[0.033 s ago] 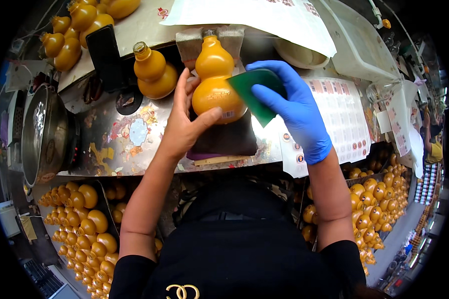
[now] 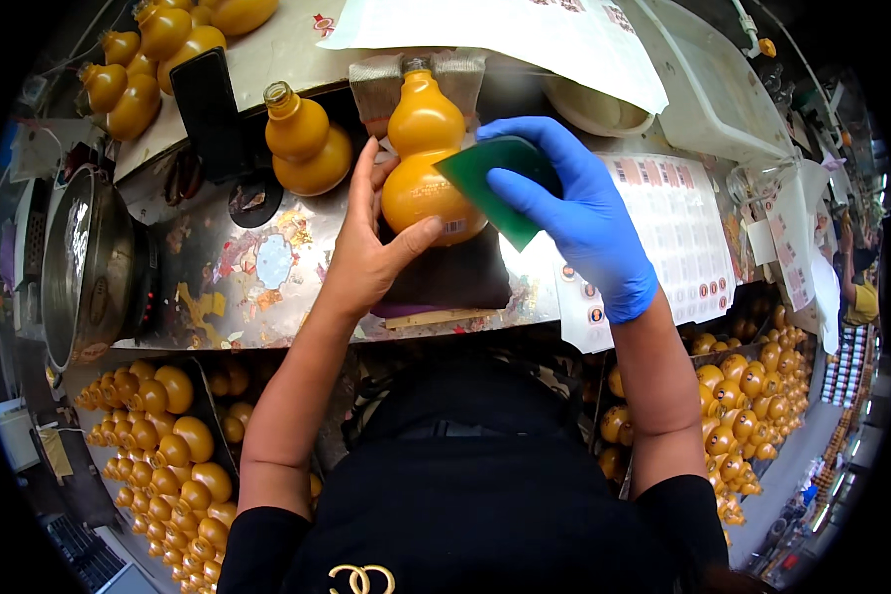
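Observation:
A yellow gourd-shaped bottle point(image 2: 426, 127) lies on a dark pad point(image 2: 450, 277), its neck pointing away from me. My bare left hand point(image 2: 366, 252) grips the bottle's wide lower bulb from the left, thumb on the near side and fingers along the far side. Fine pale print and a small barcode label show on that bulb. In a blue glove, my right hand point(image 2: 589, 213) pinches a green flat squeegee point(image 2: 500, 183) between thumb and fingers. The squeegee's pointed corner overlaps the bulb's right side; whether it touches cannot be made out.
Another yellow bottle point(image 2: 309, 144) stands left of my left hand, near a black phone point(image 2: 208, 104). A metal pan point(image 2: 79, 267) sits at the far left. Sticker sheets point(image 2: 673, 228) lie at right, below a white plastic tub point(image 2: 713, 94). Many yellow bottles point(image 2: 173, 450) fill crates on both sides.
My right hand has shifted slightly left with the squeegee, which covers a bit more of the bulb's right side. My left hand and the bottle stay almost in place.

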Available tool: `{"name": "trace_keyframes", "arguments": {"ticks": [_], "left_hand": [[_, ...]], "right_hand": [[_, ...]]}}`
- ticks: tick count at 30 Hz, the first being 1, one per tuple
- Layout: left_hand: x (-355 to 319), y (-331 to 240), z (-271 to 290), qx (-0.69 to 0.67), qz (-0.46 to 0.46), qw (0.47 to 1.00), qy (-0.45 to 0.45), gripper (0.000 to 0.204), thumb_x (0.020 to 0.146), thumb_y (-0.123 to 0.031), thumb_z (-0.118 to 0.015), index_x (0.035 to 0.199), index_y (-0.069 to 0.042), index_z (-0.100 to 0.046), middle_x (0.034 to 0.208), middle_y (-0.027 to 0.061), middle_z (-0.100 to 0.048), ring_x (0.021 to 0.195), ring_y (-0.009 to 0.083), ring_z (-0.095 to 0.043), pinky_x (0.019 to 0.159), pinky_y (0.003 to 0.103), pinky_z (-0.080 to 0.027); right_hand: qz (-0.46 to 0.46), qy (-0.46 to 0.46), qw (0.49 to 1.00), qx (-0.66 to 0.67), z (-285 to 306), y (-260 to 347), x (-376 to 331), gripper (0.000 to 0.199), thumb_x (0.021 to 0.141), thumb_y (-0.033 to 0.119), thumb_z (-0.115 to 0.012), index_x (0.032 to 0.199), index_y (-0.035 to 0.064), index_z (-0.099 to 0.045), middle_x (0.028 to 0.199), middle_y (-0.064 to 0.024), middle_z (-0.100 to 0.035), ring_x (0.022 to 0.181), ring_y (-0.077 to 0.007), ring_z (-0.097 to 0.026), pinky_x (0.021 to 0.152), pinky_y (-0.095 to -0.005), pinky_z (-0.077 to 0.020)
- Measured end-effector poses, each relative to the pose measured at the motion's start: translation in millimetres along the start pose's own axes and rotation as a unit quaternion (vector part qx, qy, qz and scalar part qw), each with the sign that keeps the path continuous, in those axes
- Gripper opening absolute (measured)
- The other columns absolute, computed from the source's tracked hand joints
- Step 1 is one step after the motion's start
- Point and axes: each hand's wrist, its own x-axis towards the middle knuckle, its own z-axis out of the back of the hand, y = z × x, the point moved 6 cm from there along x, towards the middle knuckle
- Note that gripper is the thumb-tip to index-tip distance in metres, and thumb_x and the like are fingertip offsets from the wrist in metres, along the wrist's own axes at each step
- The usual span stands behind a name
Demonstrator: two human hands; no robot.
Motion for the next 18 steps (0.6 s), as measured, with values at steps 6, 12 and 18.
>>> {"name": "trace_keyframes", "arguments": {"ticks": [6, 12, 18], "left_hand": [[12, -9, -2, -0.062, 0.041, 0.997, 0.030, 0.090, 0.085, -0.026, -0.071, 0.149, -0.001, -0.014, 0.145, 0.0215, -0.032, 0.134, 0.0276, -0.036, 0.111, 0.037, -0.029], [15, -1, 7, -0.098, 0.062, 0.993, 0.013, 0.080, 0.089, -0.025, -0.068, 0.148, 0.001, -0.020, 0.143, 0.0176, -0.038, 0.132, 0.0243, -0.039, 0.110, 0.035, -0.029], [17, 0, 0, -0.102, 0.070, 0.992, 0.023, 0.075, 0.091, -0.026, -0.065, 0.147, 0.001, -0.022, 0.142, 0.0163, -0.040, 0.132, 0.0219, -0.038, 0.111, 0.034, -0.027]], "right_hand": [[-0.101, -0.073, 0.986, 0.107, 14, -28, 3, 0.016, 0.089, 0.019, -0.061, 0.095, 0.0042, -0.062, 0.087, -0.0012, -0.061, 0.081, -0.0080, -0.056, 0.075, -0.0226, -0.0466], [-0.139, -0.089, 0.980, -0.110, 15, -64, -1, 0.058, 0.084, 0.047, -0.068, 0.115, -0.0018, -0.062, 0.099, -0.0115, -0.066, 0.089, -0.0148, -0.062, 0.081, -0.0261, -0.0485], [-0.196, 0.033, 0.980, -0.005, -9, -76, 0, 0.069, 0.085, 0.047, -0.068, 0.129, -0.0045, -0.053, 0.114, -0.0137, -0.064, 0.103, -0.0168, -0.061, 0.091, -0.0280, -0.0467]]}}
